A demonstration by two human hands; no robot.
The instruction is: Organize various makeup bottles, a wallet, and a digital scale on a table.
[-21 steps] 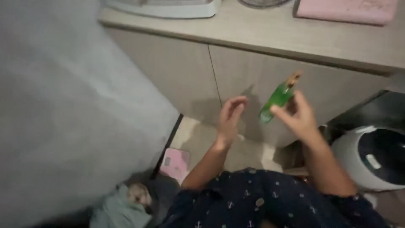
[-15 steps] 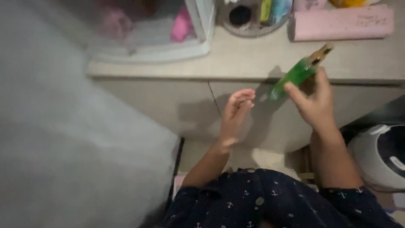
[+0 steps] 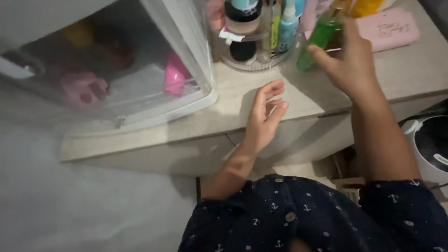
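My right hand [image 3: 351, 59] holds a green bottle [image 3: 316, 41], tilted, right beside a round clear organiser [image 3: 261, 58] full of cosmetic jars and tubes on a pale wooden countertop [image 3: 224, 107]. The bottle's top is partly hidden among the organiser's contents. My left hand [image 3: 264, 115] hovers over the counter's front edge, palm up, fingers loosely curled and apart, holding nothing.
A clear plastic storage box [image 3: 116, 70] with pink items inside stands on the counter's left. A pink pouch [image 3: 389, 28] lies at the back right. A white round appliance [image 3: 429, 147] sits low on the right. Grey fabric [image 3: 70, 205] fills the lower left.
My right hand has carried the green bottle up and forward from in front of the cabinet doors to the organiser on the counter. My left hand rose to the counter edge.
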